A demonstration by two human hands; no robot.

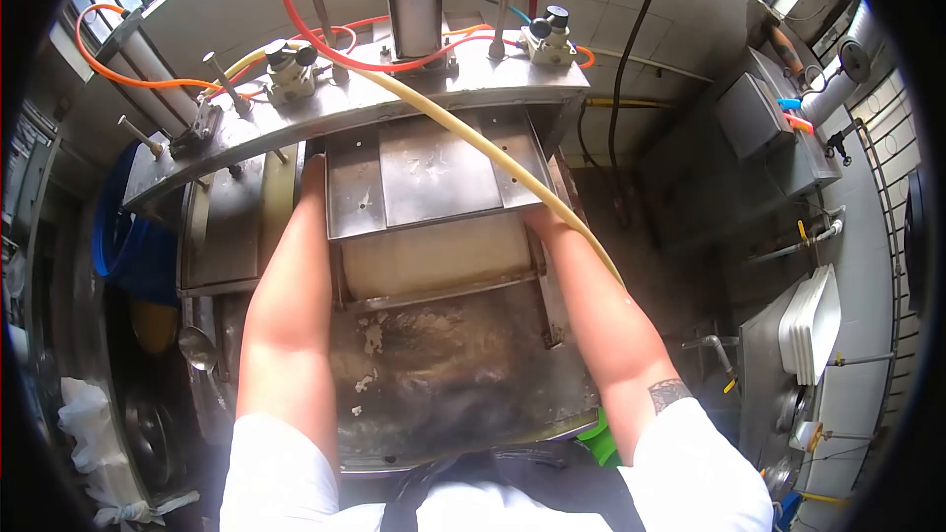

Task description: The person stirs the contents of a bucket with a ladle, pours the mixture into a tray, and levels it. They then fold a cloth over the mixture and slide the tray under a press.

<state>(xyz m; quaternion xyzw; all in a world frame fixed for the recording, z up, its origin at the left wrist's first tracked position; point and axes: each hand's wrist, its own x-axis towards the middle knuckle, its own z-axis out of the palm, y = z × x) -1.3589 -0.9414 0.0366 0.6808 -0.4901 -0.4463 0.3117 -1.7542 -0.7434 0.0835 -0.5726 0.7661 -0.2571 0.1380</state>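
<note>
Both my arms reach forward around a steel press plate [434, 177] with raised edges. My left hand [313, 175] is at the plate's left side, its fingers hidden behind the metal. On the right, my right hand [539, 221] goes in beneath the plate's edge, so only the wrist area shows. Below the plate sits a pale, cream-coloured slab or cloth-covered block [439, 258] in a metal frame. What either hand touches cannot be made out. A yellow hose [463, 128] runs across the plate and over my right wrist.
A steel beam [384, 99] with air regulators [292, 74] and a large cylinder [413, 0] spans above. Left are a second pressing box [225, 236], a blue barrel [118, 227] and a ladle [197, 347]. White trays [810, 325] lean at the right.
</note>
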